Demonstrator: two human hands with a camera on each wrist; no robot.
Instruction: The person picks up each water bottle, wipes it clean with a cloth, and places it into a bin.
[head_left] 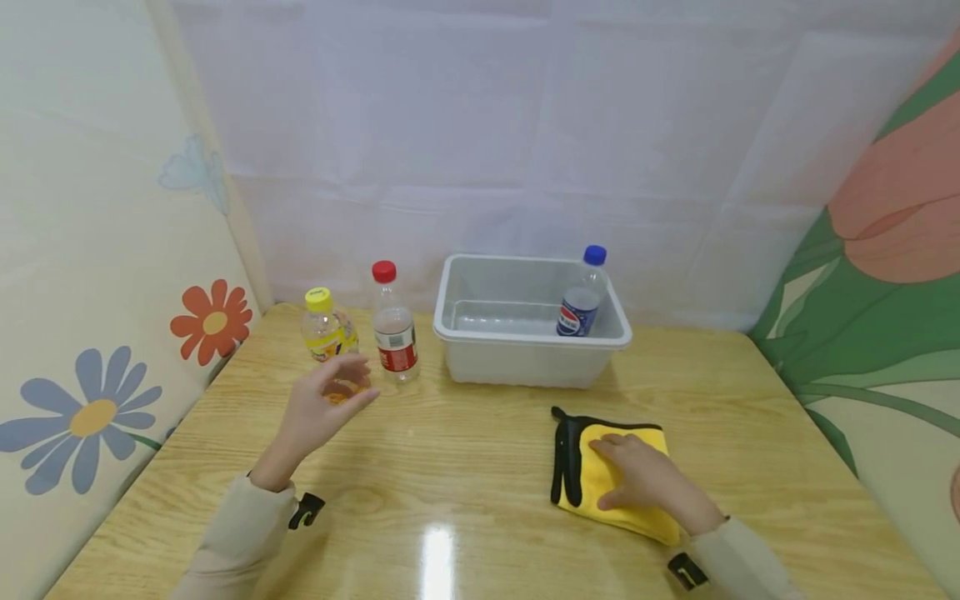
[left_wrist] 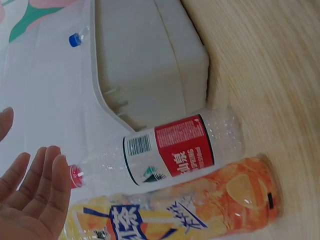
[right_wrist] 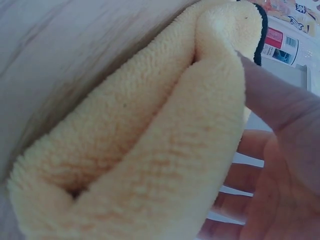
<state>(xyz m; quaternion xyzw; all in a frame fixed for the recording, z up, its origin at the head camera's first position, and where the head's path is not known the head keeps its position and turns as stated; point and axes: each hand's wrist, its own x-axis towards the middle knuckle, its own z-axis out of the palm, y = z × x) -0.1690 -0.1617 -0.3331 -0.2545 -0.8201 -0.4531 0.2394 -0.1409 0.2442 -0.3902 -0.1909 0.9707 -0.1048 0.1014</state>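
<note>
In the head view my left hand (head_left: 318, 408) is held in front of a yellow-capped iced tea bottle (head_left: 321, 333), thumb apart from the fingers. The left wrist view shows that hand (left_wrist: 37, 200) with nothing in it, beside the tea bottle (left_wrist: 240, 200). A red-capped water bottle (head_left: 395, 333) stands just right of the tea. My right hand (head_left: 637, 475) rests over a folded yellow cloth (head_left: 596, 471) with black trim. Seen from the right wrist, its fingers extend along the cloth's far side, and the thick folds (right_wrist: 150, 150) face the camera.
A white plastic bin (head_left: 525, 362) stands at the back centre of the wooden table (head_left: 390, 517). Inside, at its right end, a blue-capped Pepsi bottle (head_left: 581, 304) leans. White sheeting (head_left: 487, 125) hangs behind, and flower-printed panels border both sides.
</note>
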